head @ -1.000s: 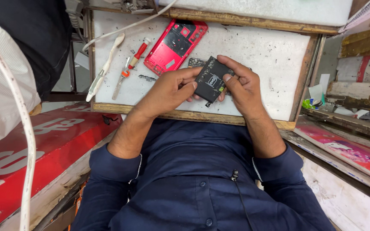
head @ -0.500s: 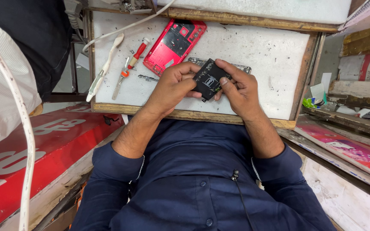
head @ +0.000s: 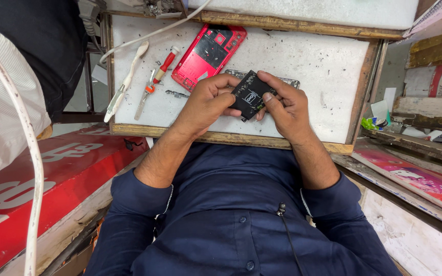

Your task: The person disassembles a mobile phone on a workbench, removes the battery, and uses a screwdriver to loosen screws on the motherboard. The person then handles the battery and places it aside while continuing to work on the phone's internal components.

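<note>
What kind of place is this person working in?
Probably a small phone repair stall. On the worn white worktop in a wooden frame lies an opened red phone shell beside a red-handled screwdriver, and both hands hold a flat black battery-like part.

One view only, head-worn. Looks steeply down the wearer's own front, so the dark blue shirt [head: 231, 225] fills the lower half and the white surface [head: 308, 66] lies across the top. Close range: both forearms run up from the bottom, the left hand [head: 205, 102] and the right hand [head: 287, 107] meeting near centre, just above the wooden front edge [head: 221, 137]. Red board [head: 52, 168] at lower left, cluttered shelf [head: 425, 117] at right edge. No second view to overlap.
</note>
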Demonstrator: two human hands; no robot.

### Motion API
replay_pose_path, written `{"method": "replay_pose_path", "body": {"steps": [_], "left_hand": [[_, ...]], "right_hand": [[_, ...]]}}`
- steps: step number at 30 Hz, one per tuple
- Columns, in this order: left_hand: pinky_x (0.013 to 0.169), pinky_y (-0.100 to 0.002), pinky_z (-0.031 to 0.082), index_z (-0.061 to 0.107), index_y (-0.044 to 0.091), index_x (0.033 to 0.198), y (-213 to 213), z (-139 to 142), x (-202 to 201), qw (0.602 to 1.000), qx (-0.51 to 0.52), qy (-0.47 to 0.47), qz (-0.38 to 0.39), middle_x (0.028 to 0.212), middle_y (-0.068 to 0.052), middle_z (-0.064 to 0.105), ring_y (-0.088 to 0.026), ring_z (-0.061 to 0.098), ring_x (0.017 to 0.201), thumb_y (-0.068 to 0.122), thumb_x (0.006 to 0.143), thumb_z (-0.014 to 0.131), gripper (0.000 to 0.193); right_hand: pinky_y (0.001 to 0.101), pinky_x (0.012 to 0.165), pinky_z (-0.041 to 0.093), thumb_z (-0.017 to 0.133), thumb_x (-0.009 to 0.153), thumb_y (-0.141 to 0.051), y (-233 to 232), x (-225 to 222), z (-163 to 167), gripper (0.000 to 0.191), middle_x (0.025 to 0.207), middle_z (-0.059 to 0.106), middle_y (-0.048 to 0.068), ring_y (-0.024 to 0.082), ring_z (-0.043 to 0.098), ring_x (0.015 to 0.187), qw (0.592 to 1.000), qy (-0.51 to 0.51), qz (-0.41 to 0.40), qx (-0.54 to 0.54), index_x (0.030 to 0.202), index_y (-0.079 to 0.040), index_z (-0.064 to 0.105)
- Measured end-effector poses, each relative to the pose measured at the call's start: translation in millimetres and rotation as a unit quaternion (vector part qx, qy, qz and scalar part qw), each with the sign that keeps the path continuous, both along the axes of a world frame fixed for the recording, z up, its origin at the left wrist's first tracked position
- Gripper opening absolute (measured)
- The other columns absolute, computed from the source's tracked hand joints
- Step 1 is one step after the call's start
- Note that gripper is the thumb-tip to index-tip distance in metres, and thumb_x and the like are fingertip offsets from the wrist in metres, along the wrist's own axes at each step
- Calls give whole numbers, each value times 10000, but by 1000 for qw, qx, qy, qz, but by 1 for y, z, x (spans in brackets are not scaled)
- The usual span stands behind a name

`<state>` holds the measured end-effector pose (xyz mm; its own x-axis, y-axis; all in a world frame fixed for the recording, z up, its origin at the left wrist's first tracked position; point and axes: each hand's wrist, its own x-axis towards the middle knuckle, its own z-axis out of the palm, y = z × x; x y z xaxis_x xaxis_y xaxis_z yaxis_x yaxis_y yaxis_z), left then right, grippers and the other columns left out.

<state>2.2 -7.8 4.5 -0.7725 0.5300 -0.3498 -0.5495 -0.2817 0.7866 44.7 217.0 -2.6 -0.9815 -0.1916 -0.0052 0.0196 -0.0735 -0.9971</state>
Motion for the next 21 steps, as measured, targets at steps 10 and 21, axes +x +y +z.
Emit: {"method": "replay_pose_path", "body": {"steps": [10, 21], "left_hand": [[738, -223, 592, 651, -26, 1242, 1, -2, 1, 999, 24, 27, -2, 973, -86, 761, -92, 708, 832, -71, 911, 529, 356], [749, -234, 588, 637, -47, 1260, 4, -4, 2, 999, 20, 48, 1, 990, -104, 764, -103, 714, 849, -86, 898, 560, 372]], "right_hand": [[271, 689, 603, 524, 1077, 2, 2, 0, -2, 409, 1017, 725, 167, 143, 697, 744, 1000, 9, -3, 6, 1480, 66, 525], [267, 679, 611, 530, 1078, -7, 1, 1, -2, 400, 1065, 719, 188, 139, 705, 758, 1000, 13, -4, 15, 1471, 65, 524]]}}
